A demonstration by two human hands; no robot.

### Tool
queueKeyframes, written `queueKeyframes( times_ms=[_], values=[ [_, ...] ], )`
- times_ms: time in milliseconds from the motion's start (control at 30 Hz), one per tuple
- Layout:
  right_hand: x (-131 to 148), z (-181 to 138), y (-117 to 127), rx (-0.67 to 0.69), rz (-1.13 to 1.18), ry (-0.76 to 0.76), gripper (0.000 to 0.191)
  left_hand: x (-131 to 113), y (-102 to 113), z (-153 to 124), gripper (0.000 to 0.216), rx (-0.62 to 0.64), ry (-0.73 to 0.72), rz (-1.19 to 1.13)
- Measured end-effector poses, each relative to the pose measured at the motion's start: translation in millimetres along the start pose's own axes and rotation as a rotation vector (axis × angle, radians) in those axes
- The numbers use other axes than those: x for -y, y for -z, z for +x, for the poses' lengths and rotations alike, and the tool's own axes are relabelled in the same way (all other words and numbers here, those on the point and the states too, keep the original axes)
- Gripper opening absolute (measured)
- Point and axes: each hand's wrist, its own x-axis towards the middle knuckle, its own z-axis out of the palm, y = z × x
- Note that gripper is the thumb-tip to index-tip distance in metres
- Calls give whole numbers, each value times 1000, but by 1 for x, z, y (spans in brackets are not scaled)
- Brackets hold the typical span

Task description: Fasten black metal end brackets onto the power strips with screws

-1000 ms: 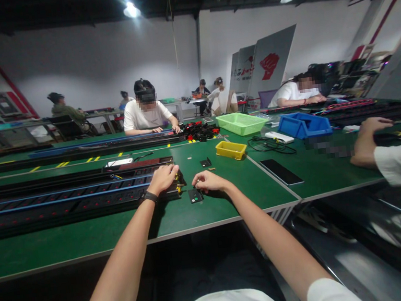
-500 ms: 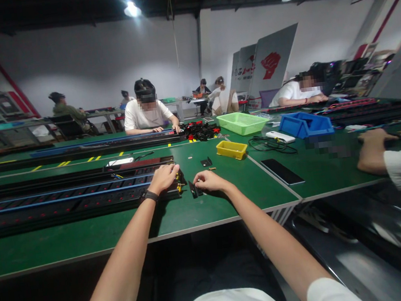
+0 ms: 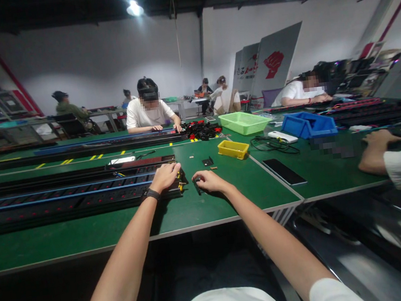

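My left hand (image 3: 165, 176) rests closed over the right end of a long black power strip (image 3: 64, 197) with red switches and blue lines, lying on the green table (image 3: 207, 207). Yellow wires show at that end, by my fingers. My right hand (image 3: 207, 181) pinches a small black end piece (image 3: 196, 184), held upright just right of the strip's end. A dark watch band sits on my left wrist.
A yellow bin (image 3: 232, 149), a green basket (image 3: 242, 122), a blue bin (image 3: 308, 124) and a phone (image 3: 284, 171) lie to the right. A pile of black and red parts (image 3: 201, 131) is farther back. A co-worker's hand (image 3: 376, 150) rests at the right; other people sit behind.
My right hand has lifted the small black piece off the table, turned it upright and brought it toward the strip's end. The left hand has stayed put.
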Motion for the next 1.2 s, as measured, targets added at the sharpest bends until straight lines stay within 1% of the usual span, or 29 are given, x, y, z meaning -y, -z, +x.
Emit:
queueKeyframes(
  times_ms=[200,300,467,767,1067,1200],
  values=[
    [19,-2,-8,-87,-236,-102,25,-2,2,-2,58,-1,10,-5],
    [28,-3,-12,-90,-343,-143,26,-3,2,-3,57,-8,9,-10],
    [39,-5,-17,-67,-456,-163,29,-2,1,-3,57,-12,6,-25],
    [46,-10,-16,-50,-496,-117,28,-1,-2,-2,57,-16,22,-43],
    [48,-13,-12,-35,-470,-92,29,-2,0,-3,56,-15,28,-54],
    [49,-14,-11,-39,-454,-87,28,-5,3,-4,52,-29,20,-67]
  ],
)
